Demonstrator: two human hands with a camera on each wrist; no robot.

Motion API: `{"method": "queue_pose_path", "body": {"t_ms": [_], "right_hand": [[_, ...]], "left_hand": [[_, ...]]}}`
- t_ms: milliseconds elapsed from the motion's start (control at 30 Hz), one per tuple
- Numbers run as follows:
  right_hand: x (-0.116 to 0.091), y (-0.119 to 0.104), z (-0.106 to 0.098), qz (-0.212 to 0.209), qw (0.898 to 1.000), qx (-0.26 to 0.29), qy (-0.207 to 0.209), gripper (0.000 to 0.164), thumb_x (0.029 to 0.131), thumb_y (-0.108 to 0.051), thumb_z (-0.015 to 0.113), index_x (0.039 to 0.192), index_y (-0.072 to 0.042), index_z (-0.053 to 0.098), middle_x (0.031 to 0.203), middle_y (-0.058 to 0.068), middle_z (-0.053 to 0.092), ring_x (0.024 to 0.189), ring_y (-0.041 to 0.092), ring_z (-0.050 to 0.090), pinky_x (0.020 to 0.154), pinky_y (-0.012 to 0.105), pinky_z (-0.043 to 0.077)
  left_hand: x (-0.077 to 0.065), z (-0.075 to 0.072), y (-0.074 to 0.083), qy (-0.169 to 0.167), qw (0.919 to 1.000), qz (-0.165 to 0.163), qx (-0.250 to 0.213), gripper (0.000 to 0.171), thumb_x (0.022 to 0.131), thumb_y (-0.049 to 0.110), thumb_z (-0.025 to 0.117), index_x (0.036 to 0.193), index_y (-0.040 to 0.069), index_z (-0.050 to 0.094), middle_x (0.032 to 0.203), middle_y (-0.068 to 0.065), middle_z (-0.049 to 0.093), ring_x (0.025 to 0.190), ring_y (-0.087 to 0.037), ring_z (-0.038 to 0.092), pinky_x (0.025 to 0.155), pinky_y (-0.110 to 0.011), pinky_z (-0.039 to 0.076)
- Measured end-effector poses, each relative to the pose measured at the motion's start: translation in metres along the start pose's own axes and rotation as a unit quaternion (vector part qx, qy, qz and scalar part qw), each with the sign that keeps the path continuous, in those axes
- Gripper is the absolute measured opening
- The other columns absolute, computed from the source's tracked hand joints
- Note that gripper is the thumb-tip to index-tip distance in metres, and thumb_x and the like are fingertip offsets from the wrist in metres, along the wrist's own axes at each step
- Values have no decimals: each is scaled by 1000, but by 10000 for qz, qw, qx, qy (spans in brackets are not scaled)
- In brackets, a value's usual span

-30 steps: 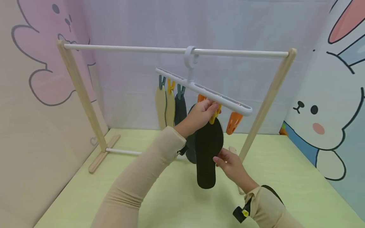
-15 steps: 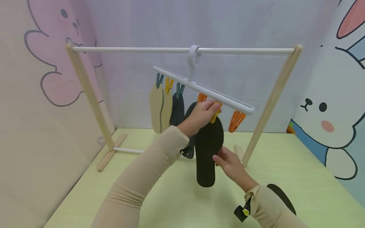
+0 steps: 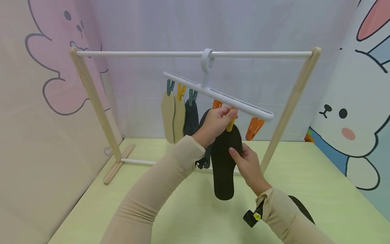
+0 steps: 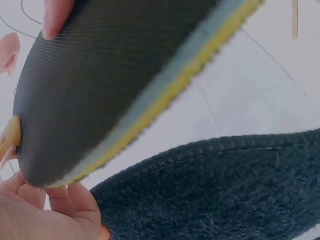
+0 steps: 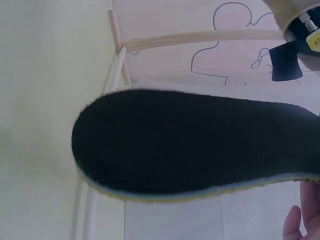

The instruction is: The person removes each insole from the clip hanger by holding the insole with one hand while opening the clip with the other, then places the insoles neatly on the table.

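A black insole (image 3: 223, 169) hangs upright under the white hanger (image 3: 243, 105), its top end at a yellow clip (image 3: 231, 122). My left hand (image 3: 213, 124) pinches that clip. Lower down, my right hand (image 3: 250, 167) holds the insole's right edge, thumb on the front face. The left wrist view shows the insole's blue and yellow layered edge close up, beside a fuzzy dark insole (image 4: 215, 192). In the right wrist view the insole's rounded heel (image 5: 130, 145) points left. An orange clip (image 3: 254, 129) hangs with nothing in it at the hanger's right end.
Two beige insoles (image 3: 168, 117) and a dark insole (image 3: 190, 117) hang from clips on the hanger's left half. The hanger hooks over the white rail (image 3: 137, 54) of a wooden-legged rack. Another black insole (image 3: 301, 206) lies on the table, partly behind my right sleeve.
My right hand has moved up along the black insole's edge, its thumb now farther over the front. The insole has shifted slightly right. My left hand stays at the yellow clip.
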State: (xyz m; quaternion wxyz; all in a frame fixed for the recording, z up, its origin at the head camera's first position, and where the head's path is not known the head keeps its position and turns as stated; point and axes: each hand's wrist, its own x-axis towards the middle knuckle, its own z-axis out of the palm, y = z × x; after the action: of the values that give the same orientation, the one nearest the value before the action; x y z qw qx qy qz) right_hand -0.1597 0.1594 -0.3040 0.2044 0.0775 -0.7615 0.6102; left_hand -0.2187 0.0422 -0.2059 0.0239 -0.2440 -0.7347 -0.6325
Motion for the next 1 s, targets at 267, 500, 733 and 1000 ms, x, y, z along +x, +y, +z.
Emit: {"method": "queue_pose_path", "body": {"t_ms": [267, 500, 733, 1000], "right_hand": [[2, 0, 2, -18, 9999, 6, 169, 14, 92, 0, 61, 92, 12, 55, 71, -7, 56, 68, 5, 52, 65, 20, 44], [0, 0, 5, -29, 9997, 44, 235, 14, 92, 1, 60, 94, 14, 55, 72, -3, 55, 65, 5, 51, 63, 20, 44], [-3, 4, 7, -92, 9992, 228, 314, 14, 92, 3, 59, 94, 16, 55, 69, -7, 53, 64, 5, 49, 62, 19, 43], [-2, 4, 6, -110, 9987, -8, 490, 14, 92, 1, 61, 91, 14, 55, 65, -5, 50, 60, 6, 46, 58, 20, 40]], "left_hand": [[-1, -1, 1, 158, 9998, 141, 47, 28, 96, 15, 60, 113, -5, 67, 101, -18, 69, 84, -14, 55, 73, -21, 47], [-3, -1, 0, 367, 9990, 214, 153, 26, 95, 16, 62, 112, -3, 69, 98, -16, 70, 81, -17, 58, 70, -23, 50], [-6, 1, -3, 487, 9983, 230, 203, 25, 95, 14, 62, 111, -4, 69, 98, -17, 71, 85, -19, 62, 71, -23, 50], [-2, 1, -5, 452, 9970, 460, 437, 27, 96, 15, 60, 115, -3, 67, 98, -17, 71, 86, -21, 64, 71, -24, 51]]}}
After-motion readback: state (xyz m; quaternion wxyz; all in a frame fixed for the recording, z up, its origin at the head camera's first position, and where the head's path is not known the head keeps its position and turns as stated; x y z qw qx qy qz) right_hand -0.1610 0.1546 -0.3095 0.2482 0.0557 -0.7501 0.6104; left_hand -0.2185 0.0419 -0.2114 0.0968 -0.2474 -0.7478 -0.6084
